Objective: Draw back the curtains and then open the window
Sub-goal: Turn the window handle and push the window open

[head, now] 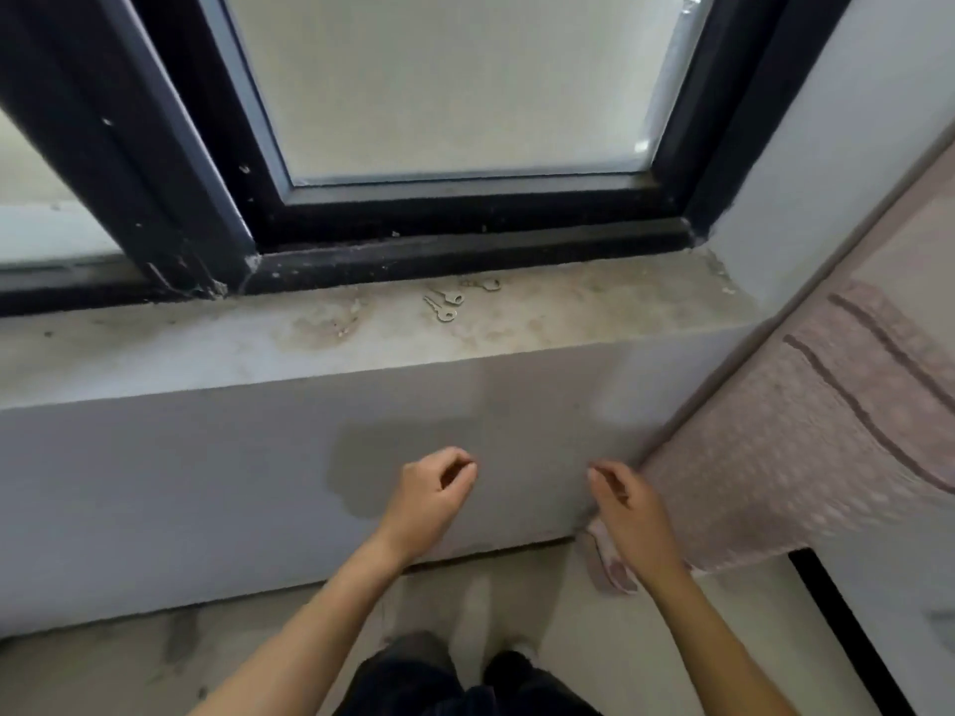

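A black-framed window [465, 209] with frosted glass fills the top of the head view, its sash sitting in the frame. A pink patterned curtain [806, 436] hangs gathered at the right, beside the wall. My left hand [434, 493] is low in front of the wall under the sill, fingers loosely curled, holding nothing. My right hand [625, 503] is level with it, fingers loosely curled and empty, just left of the curtain's edge and not gripping it.
A stained concrete sill [206, 354] runs below the window, with three small keys [455, 299] lying near the frame. A second pane [46, 214] shows at the far left. My legs and the pale floor [568, 612] are at the bottom.
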